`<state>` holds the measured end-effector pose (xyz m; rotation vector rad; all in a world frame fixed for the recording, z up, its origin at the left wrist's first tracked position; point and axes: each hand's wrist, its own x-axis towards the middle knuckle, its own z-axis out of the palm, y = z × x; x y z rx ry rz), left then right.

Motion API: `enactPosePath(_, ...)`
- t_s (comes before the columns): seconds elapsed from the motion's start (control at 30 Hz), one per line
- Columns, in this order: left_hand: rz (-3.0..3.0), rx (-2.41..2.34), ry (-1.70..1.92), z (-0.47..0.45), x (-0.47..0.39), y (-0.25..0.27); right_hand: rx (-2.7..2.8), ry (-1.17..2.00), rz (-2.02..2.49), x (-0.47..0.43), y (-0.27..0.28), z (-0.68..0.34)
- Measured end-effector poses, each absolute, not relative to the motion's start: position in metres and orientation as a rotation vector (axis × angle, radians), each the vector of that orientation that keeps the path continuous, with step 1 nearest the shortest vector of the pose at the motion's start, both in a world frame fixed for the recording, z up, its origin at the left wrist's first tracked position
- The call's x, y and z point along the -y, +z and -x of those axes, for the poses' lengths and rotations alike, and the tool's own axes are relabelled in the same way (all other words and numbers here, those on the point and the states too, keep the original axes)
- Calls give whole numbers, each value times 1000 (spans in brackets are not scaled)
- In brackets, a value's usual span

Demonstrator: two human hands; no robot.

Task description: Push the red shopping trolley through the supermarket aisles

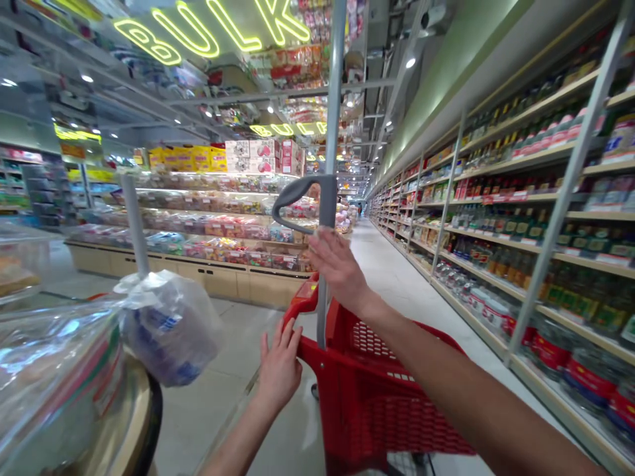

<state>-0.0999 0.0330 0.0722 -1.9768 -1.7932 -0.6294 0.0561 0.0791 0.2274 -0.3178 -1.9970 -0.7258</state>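
Red shopping cart (342,396) stood low, just ahead of the wearer; all places below were taken from it. Grey pole (336,99) rose from its near end, with a grey loop handle (327,201) partway up. Left hand (280,367) lay at the cart's red handle (301,304), fingers stretched out and a little apart, tips touching its edge, not curled round it. Right hand (342,271) was above the cart, against the pole just under the loop, fingers nearly straight and close together (thumb hidden, so could not tell whether it had any grip). Left of the cart hung a whitish plastic bag (171,330); beyond it, bulk bins (218,225) carried cartons (253,155) on top. Right of the cart ran shelving (526,241) stocked with bottles.
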Motion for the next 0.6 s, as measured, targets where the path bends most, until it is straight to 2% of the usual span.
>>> enactPosePath(0.17,2029,1799,-647,101,-33,78,2422,-911,85,-79,170,-66)
enactPosePath(0.37,2023,1807,-640,103,-33,79,2195,-813,322,-85,218,-61)
enactPosePath(0.6,2028,1795,-640,101,-35,75,2407,-1014,52,-78,172,-73)
